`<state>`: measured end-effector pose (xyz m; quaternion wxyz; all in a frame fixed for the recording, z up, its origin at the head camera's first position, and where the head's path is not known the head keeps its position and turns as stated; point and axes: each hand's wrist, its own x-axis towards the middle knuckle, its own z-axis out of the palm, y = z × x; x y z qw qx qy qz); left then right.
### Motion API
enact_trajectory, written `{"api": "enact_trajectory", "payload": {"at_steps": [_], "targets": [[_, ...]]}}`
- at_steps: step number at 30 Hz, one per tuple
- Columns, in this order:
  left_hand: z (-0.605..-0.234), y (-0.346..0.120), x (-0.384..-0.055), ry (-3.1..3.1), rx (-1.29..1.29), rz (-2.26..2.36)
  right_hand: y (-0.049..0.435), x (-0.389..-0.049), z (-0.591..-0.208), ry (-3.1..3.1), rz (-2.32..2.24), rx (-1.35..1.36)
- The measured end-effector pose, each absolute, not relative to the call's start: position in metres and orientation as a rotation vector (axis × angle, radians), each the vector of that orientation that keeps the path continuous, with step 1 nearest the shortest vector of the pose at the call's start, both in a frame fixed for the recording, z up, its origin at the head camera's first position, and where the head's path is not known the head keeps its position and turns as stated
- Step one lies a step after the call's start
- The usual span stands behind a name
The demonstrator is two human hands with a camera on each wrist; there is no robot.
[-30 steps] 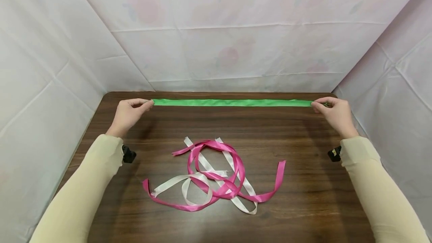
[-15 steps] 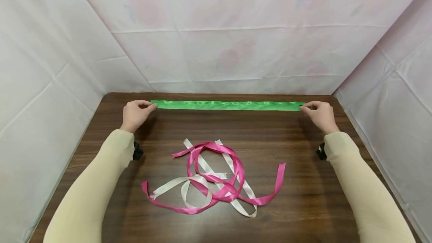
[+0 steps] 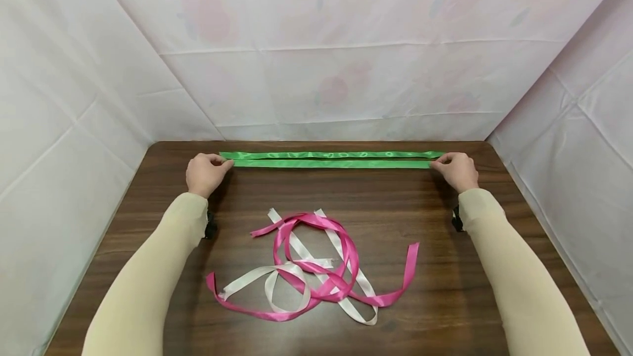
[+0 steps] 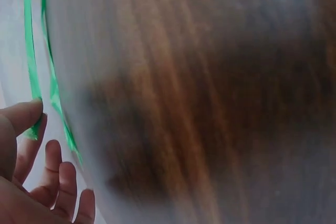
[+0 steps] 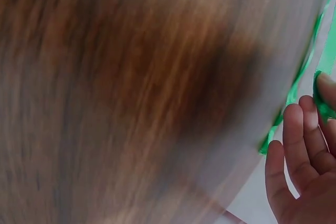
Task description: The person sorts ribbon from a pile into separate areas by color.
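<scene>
A green satin ribbon [image 3: 331, 164] stretches straight between my two hands near the far side of the table. My left hand [image 3: 205, 173] pinches its left end between thumb and index finger; the left wrist view has a short tail of this ribbon [image 4: 30, 51] poking past the fingertips. At the opposite end, my right hand [image 3: 457, 171] pinches it the same way, the other fingers held loosely apart. Just behind, a second green strip [image 3: 296, 155], slightly wavy, lies along the table's back edge. Its right end is partly covered by the right hand in the head view.
Pink ribbon [image 3: 410, 268] and white ribbon [image 3: 247, 278] lie in a loose, looping tangle at the middle front of the brown wooden table [image 3: 425, 323]. Pale fabric walls [image 3: 316, 92] rise at the back and both sides.
Both hands have come inward and nearer the body with the held green ribbon. A strip behind it, earlier overlapped by it, now shows separately. The pink and white ribbons stay put.
</scene>
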<state>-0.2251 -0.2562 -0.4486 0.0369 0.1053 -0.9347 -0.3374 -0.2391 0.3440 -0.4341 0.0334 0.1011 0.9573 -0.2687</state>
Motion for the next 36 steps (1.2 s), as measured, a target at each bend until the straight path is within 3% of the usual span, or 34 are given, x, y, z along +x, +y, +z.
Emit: {"api": "enact_trajectory", "payload": {"at_steps": [36], "targets": [[-0.462,-0.249,-0.235,-2.833,0.538,-0.827,0.327,-0.257,-0.449,2.994,-0.673,0.508]]}}
